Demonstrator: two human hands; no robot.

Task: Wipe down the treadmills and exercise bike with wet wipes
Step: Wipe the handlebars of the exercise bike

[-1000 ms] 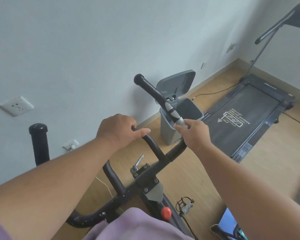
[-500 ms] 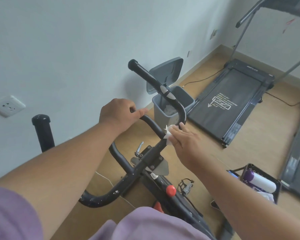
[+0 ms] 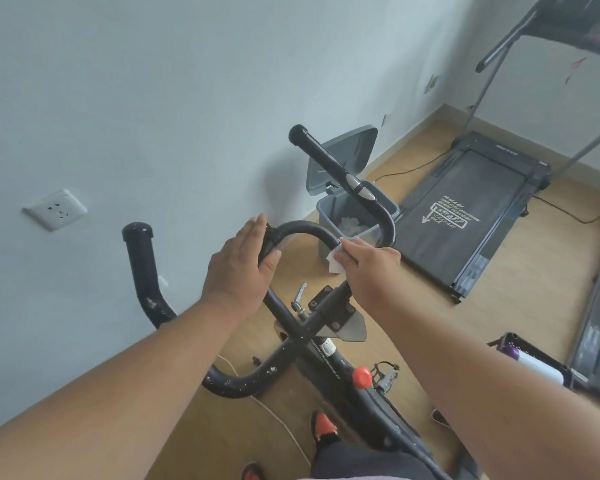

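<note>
Wipe [image 3: 334,259] in the right hand [image 3: 368,268] has slid off the right grip and down onto the inner loop of the bike handlebar [image 3: 302,228], where the fingers press it flat against the tube. The left hand [image 3: 241,263] has let go its grasp: fingers now lie straight over the loop's left bend, thumb beneath. So the right grip looks done and the wiping moves to the centre bars. Most of the wipe is hidden under the right hand; only a white corner shows. The bin [image 3: 355,216], lid up, stands behind the bars, the treadmill [image 3: 471,202] beyond by the wall. A second treadmill is cut off at the right edge.
</note>
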